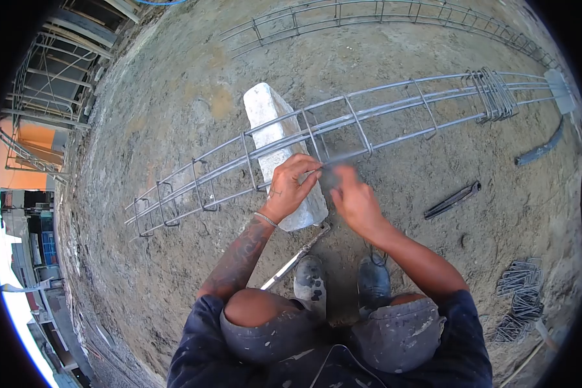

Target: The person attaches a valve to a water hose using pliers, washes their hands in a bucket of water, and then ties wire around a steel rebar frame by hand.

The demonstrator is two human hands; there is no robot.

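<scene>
A long rebar cage point(226, 169) of parallel bars and square stirrups lies across a whitish concrete block point(262, 111). My left hand point(291, 184) is at the cage's near bar, just right of the block, with thumb and fingers pinched together at a stirrup corner; what is between them is too small to make out. Close beside it on the right, my right hand point(355, 197) is curled and smeared by motion, with a dark blurred thing at its fingertips. Several stirrups point(491, 95) are bunched together towards the cage's right end.
Pliers point(452, 199) lie on the ground at the right. Loose stirrups point(520, 297) are piled at the lower right. A second cage point(368, 14) stretches along the back. A bar point(291, 262) lies near my shoes. A dark pipe piece point(540, 149) is at the far right.
</scene>
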